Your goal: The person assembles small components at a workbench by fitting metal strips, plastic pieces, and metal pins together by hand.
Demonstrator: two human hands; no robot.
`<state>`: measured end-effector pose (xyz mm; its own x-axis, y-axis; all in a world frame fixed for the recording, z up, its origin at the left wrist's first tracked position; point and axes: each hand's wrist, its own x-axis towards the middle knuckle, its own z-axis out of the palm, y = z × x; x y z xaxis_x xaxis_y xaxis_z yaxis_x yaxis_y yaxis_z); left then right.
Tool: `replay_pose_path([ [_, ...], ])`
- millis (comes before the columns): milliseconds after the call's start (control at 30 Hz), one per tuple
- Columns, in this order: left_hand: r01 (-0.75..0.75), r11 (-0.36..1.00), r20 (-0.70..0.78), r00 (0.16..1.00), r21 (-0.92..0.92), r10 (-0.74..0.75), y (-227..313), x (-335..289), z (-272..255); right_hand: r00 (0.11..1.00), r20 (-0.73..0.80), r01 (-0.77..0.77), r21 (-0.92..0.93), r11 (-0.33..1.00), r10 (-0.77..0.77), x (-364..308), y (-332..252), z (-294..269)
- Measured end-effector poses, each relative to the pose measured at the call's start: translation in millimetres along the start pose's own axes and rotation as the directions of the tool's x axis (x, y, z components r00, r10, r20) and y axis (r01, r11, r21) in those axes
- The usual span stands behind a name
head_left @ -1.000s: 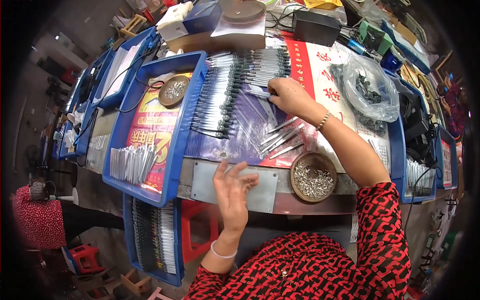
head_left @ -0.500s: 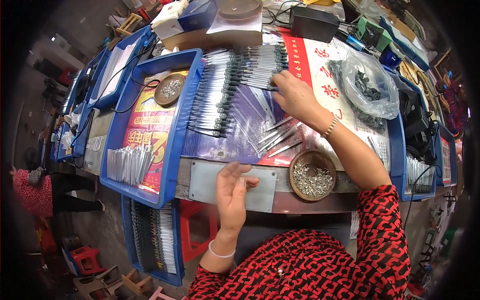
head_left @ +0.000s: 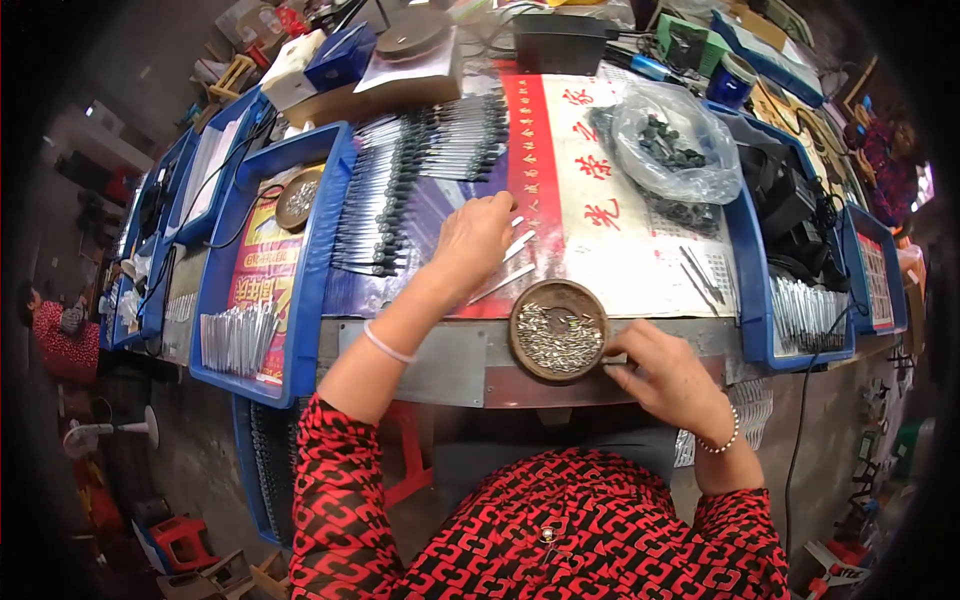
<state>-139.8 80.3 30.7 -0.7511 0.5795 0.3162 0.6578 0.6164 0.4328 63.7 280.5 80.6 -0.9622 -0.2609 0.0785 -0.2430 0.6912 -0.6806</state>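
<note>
My left hand [head_left: 472, 243] reaches over the loose thin silver rods [head_left: 519, 243] on the poster-covered table. Its fingers curl downward, and the back of the hand hides what they hold, if anything. At the right edge of a round brown bowl [head_left: 516, 345] is my right hand [head_left: 668, 372], its thumb and forefinger drawn together. Anything between those fingertips is too small to name. Many tiny silver metal pieces [head_left: 556, 340] fill the bowl. Farther back lie rows of slim silver rods with dark ends [head_left: 380, 190], with a shorter stack [head_left: 465, 140] beside them.
A blue tray [head_left: 305, 345] at left holds silver strips [head_left: 238, 340] and a small bowl [head_left: 297, 200]. On the right are a clear bag of dark parts [head_left: 680, 150] and another blue tray [head_left: 757, 340]. A black box [head_left: 560, 43] stands at the back.
My right hand has left the rod stack and come down beside the bowl. The left hand has moved up from the table's front edge to the loose rods. The view has shifted rightward.
</note>
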Motion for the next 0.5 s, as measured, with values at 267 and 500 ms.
replay_pose_path([
  [267, -0.102, 0.981, 0.312, 0.949, 0.164, 0.046, -25.6, 33.3, 16.4, 0.998, -0.023, -0.057, 0.135, 0.989, 0.061, -31.4, 16.7, 0.1],
  [500, 0.014, 1.000, 0.370, 0.929, 0.014, -0.018, -18.9, 39.3, -12.3, 0.994, -0.078, -0.074, 0.098, 0.992, 0.082, -34.4, 25.3, -0.5],
])
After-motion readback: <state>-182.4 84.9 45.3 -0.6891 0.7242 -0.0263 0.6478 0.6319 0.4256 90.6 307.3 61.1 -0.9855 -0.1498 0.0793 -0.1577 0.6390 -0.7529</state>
